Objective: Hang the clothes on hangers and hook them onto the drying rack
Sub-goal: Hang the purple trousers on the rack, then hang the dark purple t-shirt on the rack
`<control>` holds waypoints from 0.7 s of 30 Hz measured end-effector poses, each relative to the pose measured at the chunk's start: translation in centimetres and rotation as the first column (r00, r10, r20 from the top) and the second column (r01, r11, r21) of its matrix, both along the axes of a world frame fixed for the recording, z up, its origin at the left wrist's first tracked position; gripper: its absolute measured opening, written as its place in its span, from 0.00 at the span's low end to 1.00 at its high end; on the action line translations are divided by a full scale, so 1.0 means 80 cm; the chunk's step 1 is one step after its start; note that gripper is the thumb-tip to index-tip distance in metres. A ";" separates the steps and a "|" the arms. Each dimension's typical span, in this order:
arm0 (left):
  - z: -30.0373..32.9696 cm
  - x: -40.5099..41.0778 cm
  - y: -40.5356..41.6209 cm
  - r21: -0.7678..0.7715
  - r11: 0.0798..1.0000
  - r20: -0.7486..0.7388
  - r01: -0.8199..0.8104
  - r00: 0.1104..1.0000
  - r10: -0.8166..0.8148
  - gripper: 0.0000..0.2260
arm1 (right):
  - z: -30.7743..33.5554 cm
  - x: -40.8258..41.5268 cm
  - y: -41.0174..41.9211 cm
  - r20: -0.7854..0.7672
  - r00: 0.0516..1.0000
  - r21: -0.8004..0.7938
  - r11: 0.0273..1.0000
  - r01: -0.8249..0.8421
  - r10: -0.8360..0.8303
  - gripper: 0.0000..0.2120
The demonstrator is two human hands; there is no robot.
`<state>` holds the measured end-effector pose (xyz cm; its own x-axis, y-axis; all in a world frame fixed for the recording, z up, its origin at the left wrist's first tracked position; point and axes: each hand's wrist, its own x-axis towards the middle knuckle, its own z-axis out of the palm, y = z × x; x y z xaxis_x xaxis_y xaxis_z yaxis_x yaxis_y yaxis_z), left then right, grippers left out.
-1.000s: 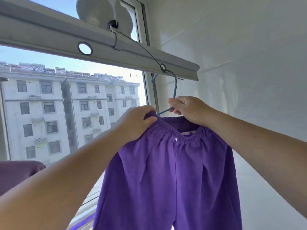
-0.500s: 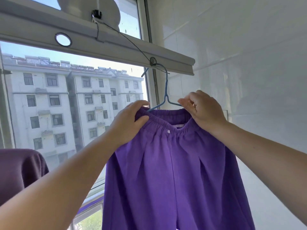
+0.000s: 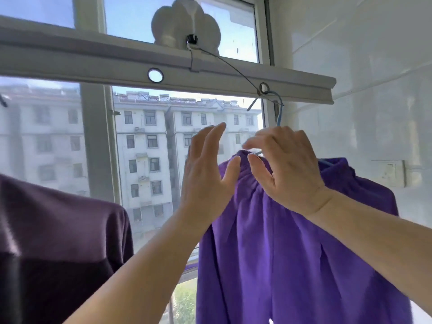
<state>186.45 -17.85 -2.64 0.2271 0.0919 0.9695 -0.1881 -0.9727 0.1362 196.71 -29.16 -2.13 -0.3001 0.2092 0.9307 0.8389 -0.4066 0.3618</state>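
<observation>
Two hands are raised at the waistband of the purple trousers point(image 3: 292, 242), forearms reaching up from the lower frame edge. Left hand point(image 3: 205, 176): palm turned right, fingers point(image 3: 211, 141) straight and spread, pointing up; thumb tip lies at the left end of the waistband, nothing gripped. Right hand point(image 3: 288, 169): back toward the camera, fingers loosely bent and apart, hovering over the waistband's middle; thumb and forefinger tips sit close to the fabric, but contact cannot be confirmed. No fabric is clamped.

Trousers hang from a blue hanger point(image 3: 279, 113); its hook passes through a round hole near the right end of the rack bar point(image 3: 210, 73). Hanger's right arm shows just above the waistband's right side. Legs drop past the lower frame edge.

Dark garment point(image 3: 58, 242) hangs at left, well apart from the trousers. Window point(image 3: 145, 148) behind shows an apartment block. White wall point(image 3: 362, 54) at right carries a switch plate point(image 3: 389, 173).
</observation>
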 end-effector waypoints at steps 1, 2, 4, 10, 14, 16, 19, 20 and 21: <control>0.001 -0.013 0.004 0.008 1.000 0.027 -0.028 0.999 0.028 0.24 | -0.001 -0.013 0.011 -0.015 0.999 -0.010 0.999 -0.041 0.040 0.09; 0.003 -0.022 0.006 0.015 0.999 0.048 -0.045 0.998 0.045 0.23 | -0.002 -0.024 0.018 -0.033 0.997 -0.014 0.997 -0.077 0.076 0.09; 0.004 -0.058 0.017 0.014 0.992 0.084 -0.126 0.989 0.124 0.22 | -0.006 -0.054 0.043 -0.080 0.982 -0.029 0.984 -0.173 0.170 0.11; 0.008 -0.173 0.029 0.018 0.887 0.122 -0.461 0.882 0.455 0.18 | -0.006 -0.148 0.104 -0.336 0.844 -0.140 0.864 -0.484 0.419 0.11; 0.021 -0.240 0.040 0.092 0.599 0.148 -0.796 0.605 0.782 0.20 | 0.004 -0.208 0.139 -0.517 0.675 -0.173 0.708 -0.684 0.526 0.07; 0.031 -0.270 0.048 0.116 0.400 0.056 -0.909 0.408 0.911 0.20 | 0.010 -0.236 0.154 -0.537 0.623 -0.147 0.664 -0.733 0.569 0.06; 0.042 -0.306 0.057 0.180 0.231 -0.157 -0.956 0.204 0.966 0.12 | 0.019 -0.272 0.174 -0.550 0.588 -0.110 0.647 -0.755 0.593 0.09; 0.042 -0.318 0.062 0.192 0.238 -0.191 -0.952 0.202 0.961 0.09 | 0.021 -0.284 0.181 -0.554 0.587 -0.104 0.651 -0.752 0.590 0.10; 0.042 -0.323 0.066 0.189 0.279 -0.209 -0.942 0.239 0.948 0.08 | 0.024 -0.291 0.186 -0.559 0.594 -0.106 0.660 -0.743 0.579 0.12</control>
<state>160.61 -12.56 0.68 0.1979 0.3881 0.9001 0.9032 -0.4289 -0.0136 173.43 -14.30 -0.24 -0.0473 0.4097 0.9110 0.9119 0.3900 -0.1281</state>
